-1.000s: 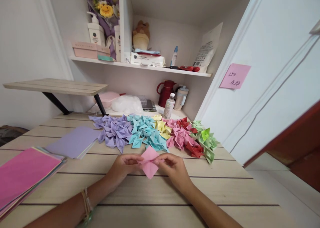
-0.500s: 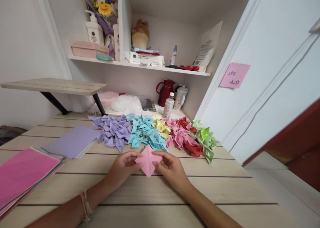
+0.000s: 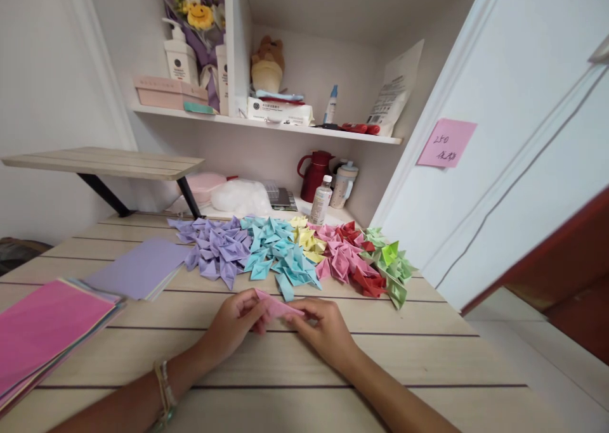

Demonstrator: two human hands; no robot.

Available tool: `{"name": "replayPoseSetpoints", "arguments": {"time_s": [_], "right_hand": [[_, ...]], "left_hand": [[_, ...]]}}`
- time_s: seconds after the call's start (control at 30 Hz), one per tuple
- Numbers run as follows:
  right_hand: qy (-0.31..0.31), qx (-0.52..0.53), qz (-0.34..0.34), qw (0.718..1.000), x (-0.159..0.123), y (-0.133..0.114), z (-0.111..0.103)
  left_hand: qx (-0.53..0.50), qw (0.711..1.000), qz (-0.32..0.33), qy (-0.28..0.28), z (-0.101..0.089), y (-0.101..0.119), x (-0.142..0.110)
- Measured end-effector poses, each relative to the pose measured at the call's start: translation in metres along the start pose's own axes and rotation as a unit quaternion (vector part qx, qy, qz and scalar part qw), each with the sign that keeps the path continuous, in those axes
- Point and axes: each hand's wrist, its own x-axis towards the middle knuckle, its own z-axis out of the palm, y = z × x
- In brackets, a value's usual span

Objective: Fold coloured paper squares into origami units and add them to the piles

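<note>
And the spread diamond closes: the pink paper is a slim wedge between the hands!
Left hand pinches one end, right hand the other; reads like a fold going in. The count: one paper held; two stacks left of the left hand, purple stack and pink stack; beyond both hands, folded pieces in five colour groups, too overlapped to number.

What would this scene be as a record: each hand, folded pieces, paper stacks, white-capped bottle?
Left hand: holds the left side of the pink paper
Right hand: holds its right side
Folded pieces: purple, blue, yellow, pink, red, green, beyond the hands
At left: pink-topped stack, purple-topped stack
White-capped bottle: standing beyond the folded pieces
</note>
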Motion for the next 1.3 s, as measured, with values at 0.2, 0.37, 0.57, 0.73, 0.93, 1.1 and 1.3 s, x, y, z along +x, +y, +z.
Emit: {"name": "replayPoseSetpoints", "arguments": {"time_s": [0.2, 0.37, 0.57, 0.73, 0.93, 1.1, 1.3], "right_hand": [[-0.024, 0.128, 0.067, 0.989, -0.001, -0.007, 0.007], [-0.007, 0.127, 0.101, 0.987, -0.001, -0.002, 0.010], [-0.016, 0.118, 0.102, 0.988, -0.001, 0.001, 0.011], [0.013, 0.042, 0.072, 0.996, -0.001, 0.001, 0.008], [0.032, 0.025, 0.056, 0.998, 0.000, 0.005, 0.008], [0.028, 0.240, 0.115, 0.963, 0.003, 0.004, 0.008], [0.008, 0.316, 0.131, 0.940, 0.005, 0.008, 0.009]], "left_hand": [[-0.019, 1.000, 0.020, 0.001, 0.004, 0.003, -0.004], [0.029, 0.999, 0.028, -0.023, 0.007, 0.009, -0.008], [0.077, 0.996, 0.034, -0.009, 0.008, 0.011, -0.009], [0.142, 0.989, 0.047, 0.006, 0.009, 0.013, -0.010], [0.141, 0.988, 0.060, 0.025, 0.012, 0.012, -0.013], [0.159, 0.984, 0.076, 0.023, 0.011, 0.018, -0.013], [0.084, 0.995, 0.045, 0.022, 0.007, 0.017, -0.010]]}}
